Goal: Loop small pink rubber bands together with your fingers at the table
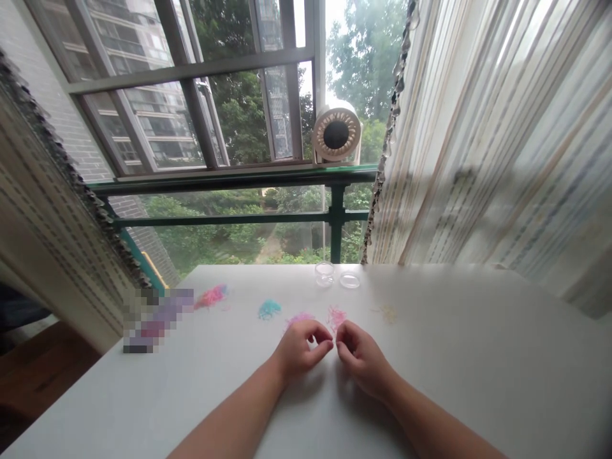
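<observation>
Above the white table (229, 376), my left hand (302, 349) and my right hand (361, 357) are held close together, fingertips almost meeting. Thumb and forefinger of each are pinched; anything between them is too small to make out. Just beyond my left hand lies a purple-pink pile (299, 317) of tiny pieces that look like small rubber bands, partly hidden by that hand. A pink pile (336, 316) sits behind my right hand. To the left are a teal pile (269, 309) and a mixed pink and orange pile (211, 296); a pale yellow pile (389, 312) lies to the right.
A clear round container (324, 274) stands near the table's far edge, a clear lid (350, 280) beside it. A blurred-out purple item (160, 320) lies at the left edge. Beyond are a green railing (229, 218), a window, a small white fan (336, 132) and striped curtains (459, 159).
</observation>
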Demonstrator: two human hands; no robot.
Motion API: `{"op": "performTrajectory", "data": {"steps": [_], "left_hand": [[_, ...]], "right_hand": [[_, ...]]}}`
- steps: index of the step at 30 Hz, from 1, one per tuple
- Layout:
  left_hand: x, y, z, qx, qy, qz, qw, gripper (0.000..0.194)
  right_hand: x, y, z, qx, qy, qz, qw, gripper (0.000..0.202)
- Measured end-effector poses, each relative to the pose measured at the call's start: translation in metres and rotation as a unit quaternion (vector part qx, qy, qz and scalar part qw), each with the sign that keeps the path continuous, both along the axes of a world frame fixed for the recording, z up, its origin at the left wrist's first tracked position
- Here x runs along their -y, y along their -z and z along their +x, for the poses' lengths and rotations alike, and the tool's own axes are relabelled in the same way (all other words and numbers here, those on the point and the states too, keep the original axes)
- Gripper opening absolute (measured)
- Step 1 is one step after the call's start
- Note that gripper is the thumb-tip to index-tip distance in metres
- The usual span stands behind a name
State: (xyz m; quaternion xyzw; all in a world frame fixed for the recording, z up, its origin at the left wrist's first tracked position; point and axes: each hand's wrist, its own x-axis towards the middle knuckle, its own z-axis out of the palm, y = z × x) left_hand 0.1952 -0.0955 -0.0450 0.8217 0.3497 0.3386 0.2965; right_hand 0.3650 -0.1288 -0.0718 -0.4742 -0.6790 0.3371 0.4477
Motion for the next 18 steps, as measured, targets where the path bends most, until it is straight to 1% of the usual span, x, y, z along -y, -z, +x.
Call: {"op": "performTrajectory", "data": {"steps": [6, 11, 18], "left_hand": [[-0.0008, 0.0009, -0.0030, -0.002, -0.006, 0.012, 1.000, 0.011], [-0.0030, -0.0002, -0.0058, -0.011, -0.008, 0.008, 1.000, 0.011], [-0.0039, -0.0021, -0.0075, -0.025, -0.005, 0.009, 1.000, 0.011]], "right_hand": [[0.0023, -0.0052, -0.0011, 0.009, -0.001, 0.007, 1.000, 0.007], [0.0016, -0.0052, 0.0001, 0.008, 0.004, 0.012, 1.000, 0.008], [0.0015, -0.0020, 0.0012, -0.038, -0.004, -0.009, 0.999, 0.009]]}}
